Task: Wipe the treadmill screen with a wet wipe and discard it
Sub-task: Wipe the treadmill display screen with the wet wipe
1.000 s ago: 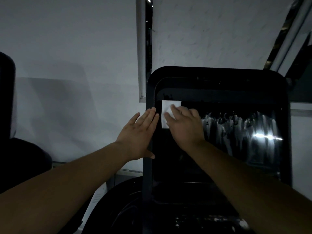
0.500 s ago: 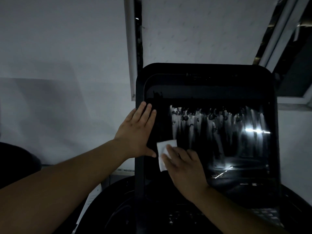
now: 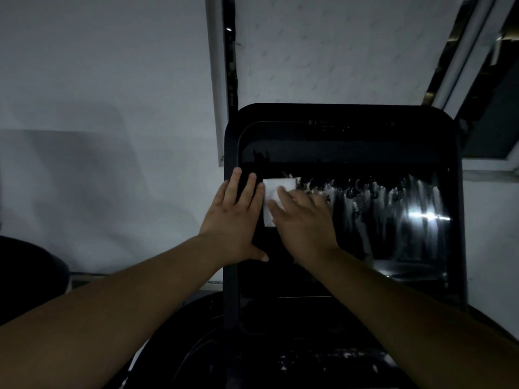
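Note:
The treadmill screen (image 3: pixel 393 228) is a large black glossy panel in a dark frame, streaked with wet marks across its middle. My right hand (image 3: pixel 304 223) presses a white wet wipe (image 3: pixel 273 192) flat against the screen's upper left part, fingers covering most of it. My left hand (image 3: pixel 234 220) lies flat with fingers spread on the screen's left frame edge, just left of the wipe, holding nothing.
A pale wall (image 3: pixel 98 108) rises behind the screen, with a window frame (image 3: pixel 474 66) at the upper right. The treadmill's dark console (image 3: pixel 309 360) sits below the screen. A dark rounded object (image 3: pixel 28 276) is at the left edge.
My right hand moved the wipe from the screen's upper left down to the lower left, then back up to the upper left. My left hand stayed on the frame edge.

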A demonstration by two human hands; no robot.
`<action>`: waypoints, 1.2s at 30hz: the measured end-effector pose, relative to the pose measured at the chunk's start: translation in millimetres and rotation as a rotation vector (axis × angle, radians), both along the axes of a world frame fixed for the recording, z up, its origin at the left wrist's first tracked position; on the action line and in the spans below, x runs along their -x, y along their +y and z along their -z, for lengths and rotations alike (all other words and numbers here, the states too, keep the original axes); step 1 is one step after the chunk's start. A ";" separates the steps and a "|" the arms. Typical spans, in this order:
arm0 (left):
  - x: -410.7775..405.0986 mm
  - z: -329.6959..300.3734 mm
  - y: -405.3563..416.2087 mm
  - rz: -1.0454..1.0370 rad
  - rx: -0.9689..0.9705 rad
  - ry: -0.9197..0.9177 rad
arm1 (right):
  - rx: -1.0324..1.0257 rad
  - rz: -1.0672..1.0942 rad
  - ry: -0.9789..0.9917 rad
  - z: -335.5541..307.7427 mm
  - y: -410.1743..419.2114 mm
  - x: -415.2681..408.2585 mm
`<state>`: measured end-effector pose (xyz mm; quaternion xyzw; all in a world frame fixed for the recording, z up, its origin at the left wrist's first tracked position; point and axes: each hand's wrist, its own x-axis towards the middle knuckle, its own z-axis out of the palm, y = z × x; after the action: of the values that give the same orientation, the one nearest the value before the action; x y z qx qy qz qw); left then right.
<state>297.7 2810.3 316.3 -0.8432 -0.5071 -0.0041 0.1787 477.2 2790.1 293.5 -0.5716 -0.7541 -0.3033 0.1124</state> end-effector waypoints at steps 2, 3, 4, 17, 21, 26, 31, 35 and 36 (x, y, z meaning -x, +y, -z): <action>-1.7 1.5 -0.3 0.006 0.003 -0.012 | 0.017 -0.012 -0.022 20.3 -19.4 -3.0; -2.4 2.1 -0.2 0.006 0.003 -0.011 | 0.018 -0.024 -0.024 32.1 -29.1 -5.4; -2.7 2.3 -0.4 0.005 0.007 -0.004 | 0.013 -0.041 -0.024 44.5 -38.2 -7.4; -5.0 6.7 1.9 -0.029 0.003 0.022 | -0.090 -0.037 0.016 36.0 -20.2 -14.9; -7.4 8.4 1.4 -0.053 -0.002 0.025 | -0.104 -0.014 0.012 -8.2 24.9 -17.0; -8.1 8.6 1.8 -0.063 -0.003 0.026 | -0.128 0.001 0.021 -17.3 36.3 -19.5; -8.6 7.9 0.8 -0.058 0.009 0.021 | -0.105 -0.015 0.081 15.0 -2.4 -20.2; -8.3 8.7 1.0 -0.055 0.007 0.017 | -0.071 -0.065 0.085 67.3 -47.1 -22.3; -8.3 8.9 0.8 -0.056 0.006 0.018 | -0.055 -0.081 0.082 82.0 -58.3 -23.0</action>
<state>306.0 2811.1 307.4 -0.8291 -0.5290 0.0100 0.1807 500.3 2731.8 211.5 -0.5491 -0.7628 -0.2954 0.1714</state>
